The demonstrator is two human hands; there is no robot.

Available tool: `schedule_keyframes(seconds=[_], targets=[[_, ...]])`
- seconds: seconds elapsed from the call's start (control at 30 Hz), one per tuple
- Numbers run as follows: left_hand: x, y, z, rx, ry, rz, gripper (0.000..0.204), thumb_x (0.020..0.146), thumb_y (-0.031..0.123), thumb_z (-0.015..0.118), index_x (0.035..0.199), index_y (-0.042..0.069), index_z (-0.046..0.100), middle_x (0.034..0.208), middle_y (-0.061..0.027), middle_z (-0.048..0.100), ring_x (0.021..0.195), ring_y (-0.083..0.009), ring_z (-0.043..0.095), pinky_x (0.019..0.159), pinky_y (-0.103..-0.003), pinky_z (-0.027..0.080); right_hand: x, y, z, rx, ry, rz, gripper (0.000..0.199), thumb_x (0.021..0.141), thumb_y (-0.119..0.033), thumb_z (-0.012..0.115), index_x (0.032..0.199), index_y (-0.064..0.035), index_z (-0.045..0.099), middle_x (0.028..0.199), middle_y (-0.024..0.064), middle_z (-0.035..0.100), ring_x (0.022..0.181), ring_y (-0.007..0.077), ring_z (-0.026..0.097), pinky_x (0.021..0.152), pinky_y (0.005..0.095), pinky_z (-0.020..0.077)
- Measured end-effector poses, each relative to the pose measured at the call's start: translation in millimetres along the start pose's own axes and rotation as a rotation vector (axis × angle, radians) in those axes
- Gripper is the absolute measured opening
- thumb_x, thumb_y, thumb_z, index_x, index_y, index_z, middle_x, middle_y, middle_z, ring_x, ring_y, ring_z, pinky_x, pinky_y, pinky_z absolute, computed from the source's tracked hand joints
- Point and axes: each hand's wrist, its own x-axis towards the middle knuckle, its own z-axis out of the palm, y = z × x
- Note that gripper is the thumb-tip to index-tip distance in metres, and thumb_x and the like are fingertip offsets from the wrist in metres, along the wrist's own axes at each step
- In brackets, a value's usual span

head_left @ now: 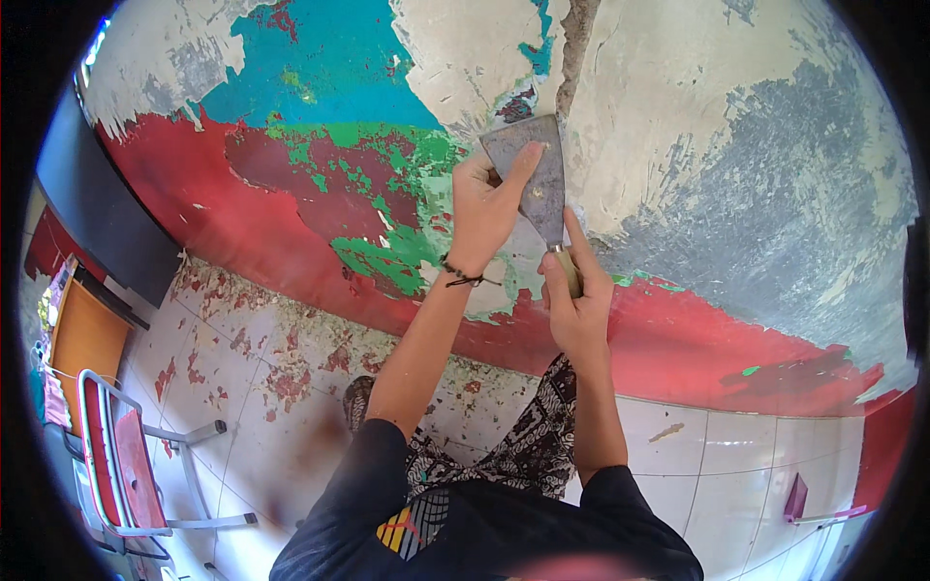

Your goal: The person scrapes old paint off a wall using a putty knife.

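- Scraper (531,172) held flat against the wall (736,145), blade up, beside a crack (577,39) in the plaster.
- Left hand (487,205) closed over the blade, fingertips pressing on the metal; dark cord around the wrist.
- Right hand (577,305) wrapped tight around the wooden handle, forefinger stretched up along it.
- Peeling red, green and turquoise paint left of the blade; bare grey plaster to the right.
- Paint flakes scattered over the tiled floor (736,465) below.
- Red metal-framed chair (121,455) standing at far left.
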Motion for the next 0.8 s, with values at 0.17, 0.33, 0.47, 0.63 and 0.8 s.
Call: schedule_keyframes(seconds=[0.17,0.33,0.47,0.63,0.8], targets=[[-52.4,-46.9,-40.5,0.055,-0.114,-0.279,0.027,0.091,0.027,0.062,0.093,0.001,0.066,0.072,0.0025,0.062,0.061,-0.0021,0.05,0.053,-0.022,0.041,-46.8,33.6,4.6,0.056,-0.112,0.13,0.053,0.091,-0.008,0.053,0.141,-0.0024,0.036,0.062,-0.0018,0.045,0.053,0.0055,0.04,0.049,0.0204,0.0353],[-189.1,-149.3,-65.4,0.07,-0.044,-0.676,0.032,0.093,0.032,0.056,0.104,0.003,0.064,0.092,-0.0045,0.063,0.08,-0.0101,0.055,0.069,-0.028,0.046,-184.1,150.5,12.9,0.626,0.07,1.058,0.033,0.096,-0.025,0.05,0.123,-0.0073,0.046,0.069,0.0001,0.051,0.049,0.0092,0.046,0.041,0.0231,0.036],[-346.2,-274.8,-169.3,0.038,0.309,-1.369,0.068,0.081,0.056,0.061,0.118,-0.001,0.056,0.104,-0.0125,0.063,0.089,-0.0242,0.06,0.073,-0.035,0.048,-270.3,207.9,46.2,0.291,-0.357,1.319,0.027,0.092,-0.029,0.052,0.112,-0.0103,0.052,0.07,0.0041,0.053,0.05,0.0127,0.049,0.042,0.0243,0.0371],[-405.6,-320.9,-228.5,0.648,-0.202,-1.499,0.085,0.077,0.06,0.061,0.129,-0.005,0.044,0.104,-0.0174,0.063,0.094,-0.029,0.061,0.076,-0.039,0.048,-306.7,276.8,44.3,-0.173,-0.697,0.94,0.032,0.091,-0.028,0.053,0.114,-0.0062,0.056,0.069,0.004,0.053,0.051,0.0129,0.049,0.044,0.0279,0.0392],[-295.3,-208.8,-196.6,0.495,-0.046,-0.88,0.064,0.087,0.04,0.061,0.131,-0.002,0.041,0.096,-0.0183,0.065,0.086,-0.0255,0.065,0.077,-0.036,0.05,-199.3,165.7,23.7,0.027,-0.573,0.859,0.043,0.09,-0.017,0.056,0.131,-0.0058,0.049,0.074,-0.0002,0.054,0.055,0.0086,0.05,0.048,0.0217,0.0403]])
